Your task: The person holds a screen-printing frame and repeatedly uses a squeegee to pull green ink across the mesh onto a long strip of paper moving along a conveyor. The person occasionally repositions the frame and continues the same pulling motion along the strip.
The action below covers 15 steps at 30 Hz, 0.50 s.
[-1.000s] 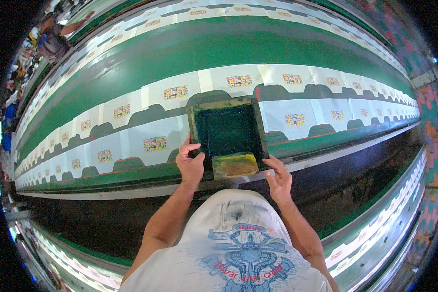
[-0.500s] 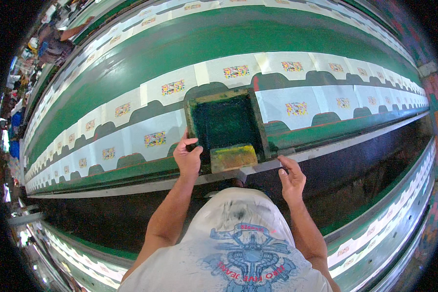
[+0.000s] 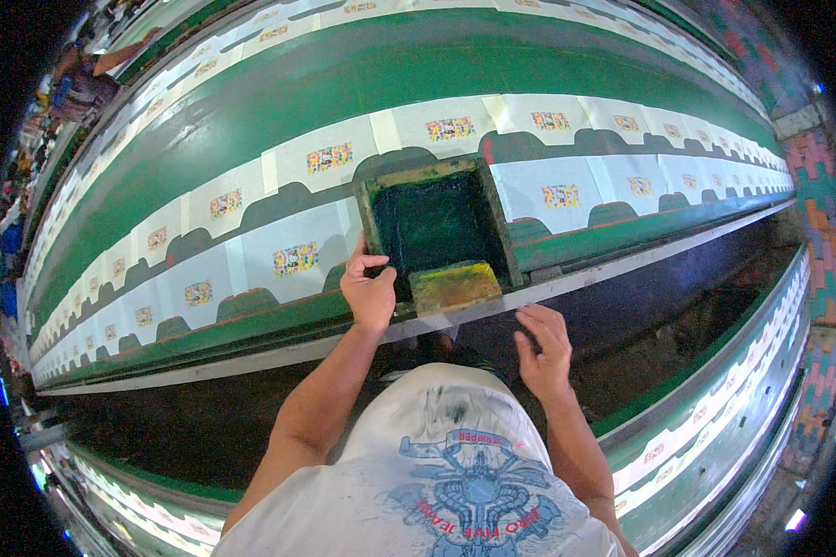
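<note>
A wooden screen-printing frame (image 3: 373, 221) with a dark mesh (image 3: 437, 221) lies on the near edge of the green table, over the row of white printed pieces. Against its left side is my left hand (image 3: 369, 292), its index finger along the wood and the thumb and other fingers closed at the frame's edge. At the near end of the frame sits a flat block (image 3: 455, 286) stained yellow and brown. My right hand (image 3: 544, 350) hovers just off the frame's near right corner, empty, its fingers loosely bent and the thumb apart.
White pieces with colourful printed patches (image 3: 295, 259) run in long rows on the green table (image 3: 279, 93). A pale metal rail (image 3: 604, 278) borders its near edge. Another table with similar pieces (image 3: 655, 452) stands behind me at right. A person (image 3: 88, 79) is at the far left.
My right hand has shifted slightly left and down, away from the rail. My left hand stays at the frame's left side. The whole view has turned a little.
</note>
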{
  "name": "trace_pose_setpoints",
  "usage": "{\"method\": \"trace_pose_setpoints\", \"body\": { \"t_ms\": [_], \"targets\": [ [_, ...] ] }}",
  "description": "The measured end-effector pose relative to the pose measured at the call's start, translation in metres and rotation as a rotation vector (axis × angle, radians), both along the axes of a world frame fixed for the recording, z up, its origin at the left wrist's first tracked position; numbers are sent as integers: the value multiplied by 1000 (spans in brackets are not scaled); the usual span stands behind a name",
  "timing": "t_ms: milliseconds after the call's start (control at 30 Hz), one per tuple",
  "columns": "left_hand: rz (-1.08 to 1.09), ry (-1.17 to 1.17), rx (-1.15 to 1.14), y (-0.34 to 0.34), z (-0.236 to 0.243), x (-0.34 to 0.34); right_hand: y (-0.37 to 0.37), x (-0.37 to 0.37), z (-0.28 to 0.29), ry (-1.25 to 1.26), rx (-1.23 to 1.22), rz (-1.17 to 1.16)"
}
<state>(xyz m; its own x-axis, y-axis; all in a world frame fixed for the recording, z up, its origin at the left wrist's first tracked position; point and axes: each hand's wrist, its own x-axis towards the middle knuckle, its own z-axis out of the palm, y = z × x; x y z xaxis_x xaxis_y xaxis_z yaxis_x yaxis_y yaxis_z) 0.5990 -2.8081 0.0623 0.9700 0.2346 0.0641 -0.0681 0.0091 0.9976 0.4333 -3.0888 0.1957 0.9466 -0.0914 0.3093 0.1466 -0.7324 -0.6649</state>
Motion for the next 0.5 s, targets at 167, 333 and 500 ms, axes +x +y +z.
{"method": "trace_pose_setpoints", "body": {
  "t_ms": [167, 333, 500],
  "targets": [
    [5, 50, 66, -5, 13, -2, 35, 38, 14, 25, -320, 270],
    [16, 40, 89, -3, 5, 0, 43, 89, 10, 72, -567, 428],
    [9, 34, 4, -4, 4, -1, 29, 118, 7, 157, -529, 620]
  ]
}}
